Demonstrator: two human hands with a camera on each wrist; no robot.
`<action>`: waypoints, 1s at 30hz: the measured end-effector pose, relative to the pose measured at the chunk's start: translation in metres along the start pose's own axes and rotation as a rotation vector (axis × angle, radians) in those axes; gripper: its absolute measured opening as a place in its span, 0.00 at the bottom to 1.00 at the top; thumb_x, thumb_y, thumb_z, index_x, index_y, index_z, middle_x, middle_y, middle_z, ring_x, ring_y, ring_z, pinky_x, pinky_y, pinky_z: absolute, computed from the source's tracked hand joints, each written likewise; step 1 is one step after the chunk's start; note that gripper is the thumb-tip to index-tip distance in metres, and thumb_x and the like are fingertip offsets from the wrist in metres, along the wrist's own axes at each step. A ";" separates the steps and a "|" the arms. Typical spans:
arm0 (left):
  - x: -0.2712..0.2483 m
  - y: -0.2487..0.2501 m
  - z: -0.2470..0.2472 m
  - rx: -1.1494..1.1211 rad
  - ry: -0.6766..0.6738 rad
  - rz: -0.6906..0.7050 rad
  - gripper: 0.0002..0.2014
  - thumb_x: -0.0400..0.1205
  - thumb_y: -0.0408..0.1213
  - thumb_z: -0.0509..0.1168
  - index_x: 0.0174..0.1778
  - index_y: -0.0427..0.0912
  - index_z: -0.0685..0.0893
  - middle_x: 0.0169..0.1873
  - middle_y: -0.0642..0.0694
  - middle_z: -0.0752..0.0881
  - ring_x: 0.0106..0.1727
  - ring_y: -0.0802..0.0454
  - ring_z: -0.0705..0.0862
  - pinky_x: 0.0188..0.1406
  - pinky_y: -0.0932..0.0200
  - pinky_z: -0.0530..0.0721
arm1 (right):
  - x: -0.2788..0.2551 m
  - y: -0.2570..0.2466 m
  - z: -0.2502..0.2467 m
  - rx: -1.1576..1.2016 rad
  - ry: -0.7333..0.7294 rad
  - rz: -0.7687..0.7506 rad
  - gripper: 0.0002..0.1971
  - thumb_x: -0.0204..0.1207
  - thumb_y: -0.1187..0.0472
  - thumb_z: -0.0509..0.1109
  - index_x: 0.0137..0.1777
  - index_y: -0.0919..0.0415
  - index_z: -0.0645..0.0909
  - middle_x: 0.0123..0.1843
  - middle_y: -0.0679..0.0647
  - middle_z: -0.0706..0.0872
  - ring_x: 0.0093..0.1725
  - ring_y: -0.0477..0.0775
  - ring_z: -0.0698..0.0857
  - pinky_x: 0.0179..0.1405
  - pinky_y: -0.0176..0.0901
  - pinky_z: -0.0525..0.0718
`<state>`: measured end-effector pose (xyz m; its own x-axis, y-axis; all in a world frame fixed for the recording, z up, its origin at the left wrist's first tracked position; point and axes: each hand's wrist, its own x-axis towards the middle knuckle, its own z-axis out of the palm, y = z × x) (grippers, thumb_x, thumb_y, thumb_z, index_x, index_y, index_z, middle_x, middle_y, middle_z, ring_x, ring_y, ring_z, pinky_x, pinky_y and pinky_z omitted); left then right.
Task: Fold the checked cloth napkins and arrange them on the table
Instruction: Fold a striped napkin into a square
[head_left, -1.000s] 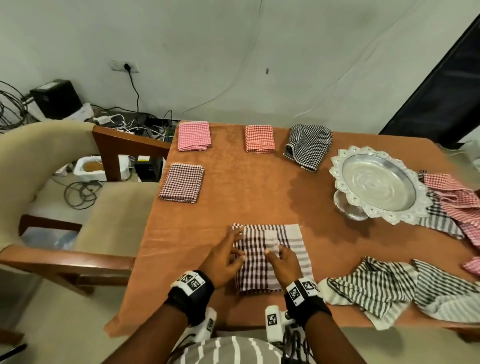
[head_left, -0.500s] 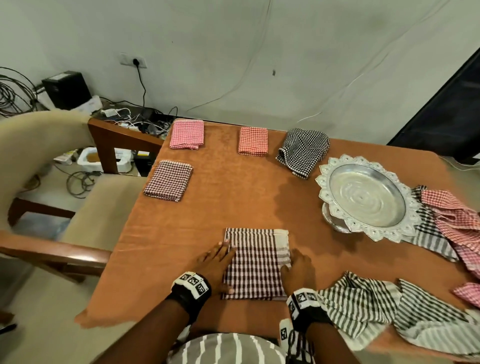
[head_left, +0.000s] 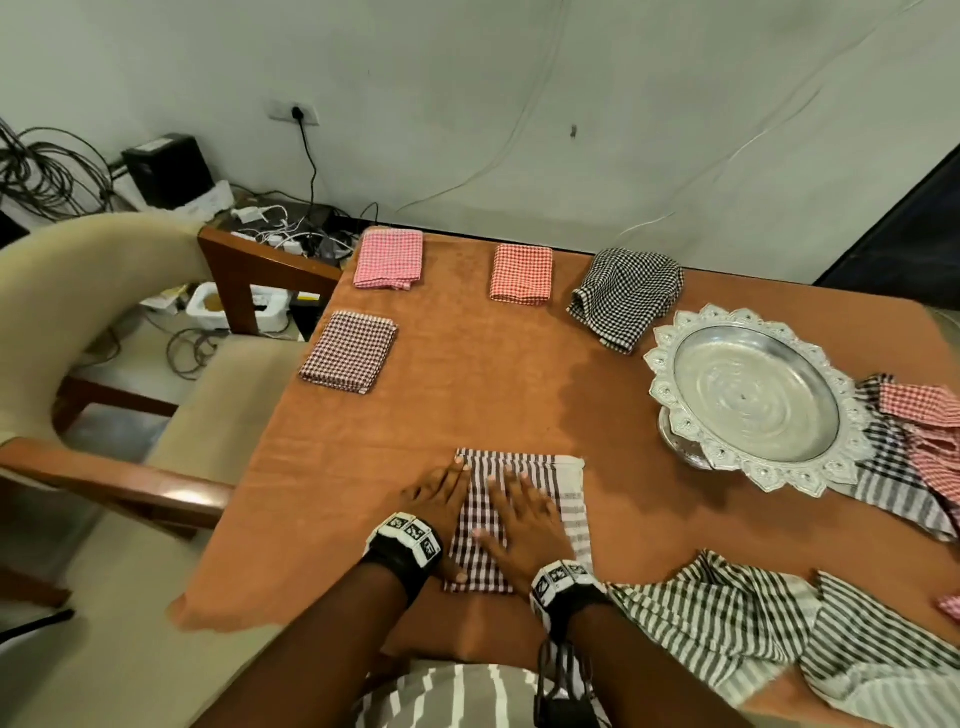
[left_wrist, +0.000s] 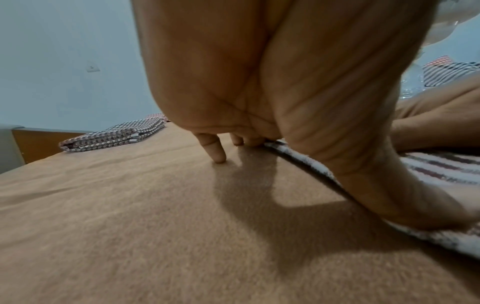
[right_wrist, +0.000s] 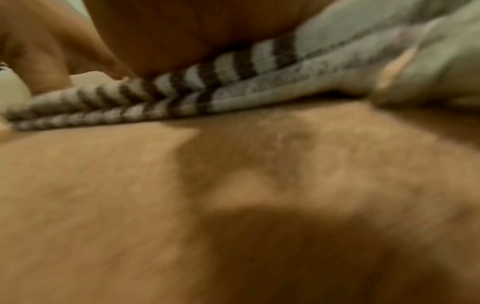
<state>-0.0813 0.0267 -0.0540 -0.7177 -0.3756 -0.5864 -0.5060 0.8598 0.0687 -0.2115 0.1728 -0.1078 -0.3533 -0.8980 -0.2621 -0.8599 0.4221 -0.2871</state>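
A folded maroon-and-white checked napkin lies near the front edge of the brown table. My left hand lies along its left edge with straight fingers; in the left wrist view the fingertips touch the table beside the napkin's edge. My right hand presses flat on top of the napkin with spread fingers. The blurred right wrist view shows the palm on the napkin's layered edge. Folded napkins lie further back: pink, orange, dark maroon and a loosely folded black-and-white one.
A silver scalloped tray stands at the right. Unfolded red checked cloths lie beside it, and striped cloths lie at the front right. A beige armchair stands against the table's left side.
My right hand has moved from the napkin's right edge onto its top and now lies flat there. The left hand has stayed at the left edge.
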 end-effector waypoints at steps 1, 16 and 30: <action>0.001 0.000 -0.001 0.000 -0.005 -0.003 0.71 0.67 0.66 0.77 0.86 0.45 0.29 0.85 0.48 0.28 0.87 0.45 0.32 0.85 0.42 0.45 | 0.000 0.007 -0.005 0.011 0.020 0.037 0.41 0.80 0.24 0.38 0.88 0.39 0.33 0.87 0.44 0.26 0.86 0.49 0.27 0.86 0.52 0.32; 0.005 -0.005 -0.002 -0.009 -0.052 0.015 0.72 0.66 0.68 0.76 0.84 0.45 0.26 0.84 0.48 0.25 0.86 0.45 0.30 0.86 0.38 0.47 | -0.055 0.017 0.008 -0.014 0.046 0.305 0.41 0.84 0.31 0.45 0.89 0.58 0.56 0.90 0.59 0.55 0.88 0.59 0.58 0.84 0.56 0.51; 0.003 -0.017 -0.012 -0.463 0.289 0.102 0.52 0.69 0.59 0.79 0.84 0.45 0.60 0.82 0.42 0.69 0.81 0.39 0.69 0.80 0.42 0.68 | -0.063 -0.034 -0.012 0.082 0.064 0.215 0.38 0.87 0.35 0.41 0.88 0.52 0.31 0.86 0.50 0.24 0.86 0.50 0.26 0.87 0.50 0.32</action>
<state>-0.0805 0.0070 -0.0475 -0.8431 -0.4339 -0.3176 -0.5377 0.6794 0.4992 -0.1641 0.2133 -0.0709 -0.5501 -0.7912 -0.2673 -0.7304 0.6110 -0.3053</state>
